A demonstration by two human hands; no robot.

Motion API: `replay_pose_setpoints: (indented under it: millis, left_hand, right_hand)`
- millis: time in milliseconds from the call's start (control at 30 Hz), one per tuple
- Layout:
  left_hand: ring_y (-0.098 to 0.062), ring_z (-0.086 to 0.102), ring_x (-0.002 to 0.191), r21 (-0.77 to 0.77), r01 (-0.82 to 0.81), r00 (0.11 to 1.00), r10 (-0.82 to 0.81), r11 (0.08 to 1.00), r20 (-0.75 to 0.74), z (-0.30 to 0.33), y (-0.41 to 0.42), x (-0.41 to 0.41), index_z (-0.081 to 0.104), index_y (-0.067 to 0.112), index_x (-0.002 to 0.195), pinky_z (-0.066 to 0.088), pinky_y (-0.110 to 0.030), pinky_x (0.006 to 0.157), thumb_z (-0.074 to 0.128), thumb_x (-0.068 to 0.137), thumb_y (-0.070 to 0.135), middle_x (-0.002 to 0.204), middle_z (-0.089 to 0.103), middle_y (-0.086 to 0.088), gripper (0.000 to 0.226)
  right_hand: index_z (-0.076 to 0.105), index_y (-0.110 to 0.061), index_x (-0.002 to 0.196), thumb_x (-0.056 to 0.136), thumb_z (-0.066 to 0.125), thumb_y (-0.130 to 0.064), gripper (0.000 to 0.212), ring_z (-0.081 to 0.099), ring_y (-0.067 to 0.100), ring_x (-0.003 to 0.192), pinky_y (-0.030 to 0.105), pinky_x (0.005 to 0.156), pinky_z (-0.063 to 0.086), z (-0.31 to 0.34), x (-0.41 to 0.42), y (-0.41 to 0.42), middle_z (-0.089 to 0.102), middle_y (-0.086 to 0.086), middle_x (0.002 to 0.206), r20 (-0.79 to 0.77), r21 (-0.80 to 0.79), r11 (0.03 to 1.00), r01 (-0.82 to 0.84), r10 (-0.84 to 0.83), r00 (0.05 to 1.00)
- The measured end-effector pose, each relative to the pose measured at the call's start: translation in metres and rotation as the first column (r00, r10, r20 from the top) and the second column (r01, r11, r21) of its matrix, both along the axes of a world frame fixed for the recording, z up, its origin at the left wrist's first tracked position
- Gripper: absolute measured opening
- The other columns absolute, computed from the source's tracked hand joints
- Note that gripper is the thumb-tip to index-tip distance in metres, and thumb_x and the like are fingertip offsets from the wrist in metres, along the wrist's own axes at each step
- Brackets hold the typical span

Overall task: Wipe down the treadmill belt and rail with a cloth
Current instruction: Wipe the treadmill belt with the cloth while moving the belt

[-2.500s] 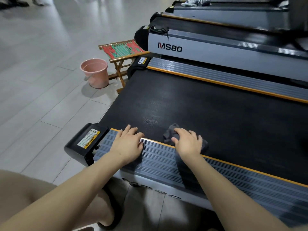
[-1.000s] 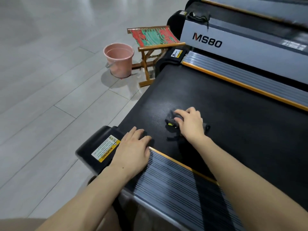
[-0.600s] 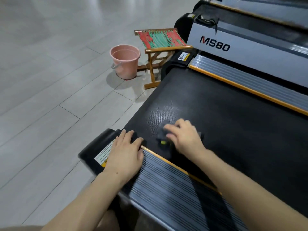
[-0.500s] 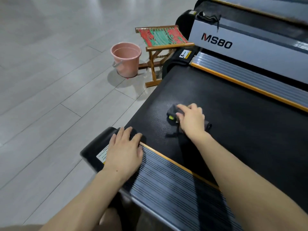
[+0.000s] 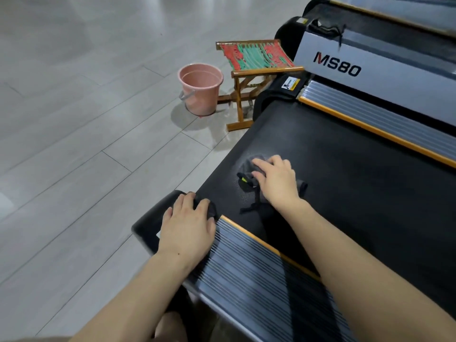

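Observation:
A dark grey cloth with a small yellow-green tag lies bunched on the black treadmill belt near its rear end. My right hand lies on top of the cloth and presses it to the belt, fingers fairly straight. My left hand rests flat on the black end cap where the near ribbed grey rail with its orange edge begins. A faint damp smear shows on the belt around the cloth.
A pink bucket and a wooden folding stool with a red and green woven seat stand on the grey tiled floor behind the treadmill. The far rail and a second treadmill marked MS80 lie beyond.
My right hand has rubbed the cloth back and forth over the belt's rear end, first off the near rail's edge. My left hand slid left along the rail onto the end cap.

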State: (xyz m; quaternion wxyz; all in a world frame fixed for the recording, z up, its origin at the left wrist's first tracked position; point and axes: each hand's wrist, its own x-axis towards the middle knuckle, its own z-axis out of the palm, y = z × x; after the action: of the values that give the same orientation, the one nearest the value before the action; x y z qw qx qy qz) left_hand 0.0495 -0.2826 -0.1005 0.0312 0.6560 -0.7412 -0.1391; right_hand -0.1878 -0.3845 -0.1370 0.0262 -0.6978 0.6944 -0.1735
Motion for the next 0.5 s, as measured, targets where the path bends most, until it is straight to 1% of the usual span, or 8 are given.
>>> replay_pose_setpoints:
  millis: [33,67,100,167,233,300,400,500]
  left_hand:
    - [-0.025,0.030,0.143,0.002,0.009,1.000,-0.009,1.000,0.005,-0.001,0.001,0.000,0.048,0.027,0.139,0.032,-0.047,0.116,0.043,0.098,0.042,0.152,0.035,-0.004,0.044]
    - [-0.026,0.029,0.144,0.012,0.011,1.000,-0.011,1.000,0.003,-0.002,0.001,0.001,0.048,0.027,0.139,0.031,-0.048,0.116,0.043,0.098,0.043,0.153,0.034,-0.005,0.044]
    - [-0.027,0.028,0.145,0.021,0.012,1.000,-0.012,1.000,0.005,-0.002,0.001,0.001,0.048,0.028,0.139,0.031,-0.048,0.116,0.043,0.098,0.044,0.154,0.034,-0.005,0.045]
    - [-0.027,0.029,0.144,0.010,0.017,1.000,-0.017,1.000,0.009,-0.002,-0.001,0.003,0.050,0.028,0.138,0.033,-0.048,0.114,0.043,0.097,0.045,0.153,0.035,-0.005,0.044]
    - [-0.026,0.032,0.143,0.007,0.020,1.000,-0.020,1.000,-0.004,-0.001,-0.002,0.006,0.051,0.029,0.138,0.036,-0.046,0.112,0.044,0.097,0.046,0.153,0.037,-0.004,0.045]
    - [-0.025,0.035,0.142,-0.012,0.031,1.000,-0.032,0.999,-0.002,0.001,0.000,0.009,0.052,0.029,0.137,0.037,-0.045,0.110,0.045,0.096,0.048,0.153,0.039,-0.004,0.046]
    - [-0.024,0.037,0.142,-0.021,0.058,0.998,-0.058,0.998,-0.023,0.001,0.003,0.015,0.053,0.024,0.139,0.036,-0.042,0.110,0.050,0.095,0.047,0.153,0.041,-0.005,0.050]
    - [-0.023,0.038,0.142,-0.012,0.034,0.997,-0.035,0.999,-0.075,0.000,-0.002,0.018,0.049,0.019,0.144,0.036,-0.041,0.112,0.048,0.097,0.047,0.156,0.039,-0.004,0.054]
  right_hand:
    - [0.062,-0.037,0.122,0.094,0.057,-0.041,0.028,0.045,0.027,0.100,0.044,0.086,0.042,0.000,0.004,-0.001,0.051,0.000,0.107,0.005,0.013,0.999,0.045,-0.045,0.999]
    - [0.062,-0.037,0.121,0.094,0.057,-0.041,0.028,0.045,0.027,0.101,0.043,0.086,0.040,0.000,0.008,0.003,0.051,-0.001,0.108,0.020,0.031,0.999,0.040,-0.041,0.999]
    - [0.062,-0.038,0.120,0.093,0.058,-0.042,0.028,0.045,0.026,0.101,0.042,0.086,0.039,0.002,0.011,0.014,0.051,-0.002,0.108,0.047,0.048,0.999,-0.016,0.014,0.999]
    - [0.063,-0.039,0.117,0.090,0.058,-0.045,0.028,0.046,0.022,0.097,0.039,0.083,0.038,0.005,0.016,0.046,0.050,-0.007,0.104,0.086,0.049,0.977,-0.206,0.201,0.976]
    - [0.061,-0.040,0.115,0.089,0.057,-0.046,0.027,0.045,0.019,0.094,0.037,0.078,0.039,0.004,0.017,0.081,0.050,-0.009,0.103,0.057,0.049,0.928,-0.368,0.366,0.929]
    - [0.060,-0.039,0.114,0.090,0.054,-0.046,0.026,0.045,0.019,0.093,0.037,0.075,0.041,0.003,0.014,0.079,0.050,-0.008,0.104,-0.002,0.029,0.913,-0.407,0.407,0.913]
    - [0.061,-0.038,0.117,0.092,0.053,-0.046,0.028,0.046,0.024,0.095,0.042,0.079,0.044,0.003,0.019,0.022,0.052,-0.004,0.105,-0.035,-0.010,0.958,-0.288,0.287,0.957]
    - [0.062,-0.035,0.123,0.095,0.056,-0.041,0.029,0.046,0.029,0.101,0.044,0.084,0.044,0.003,0.029,-0.032,0.052,0.001,0.113,-0.015,0.035,0.999,-0.019,0.020,1.000]
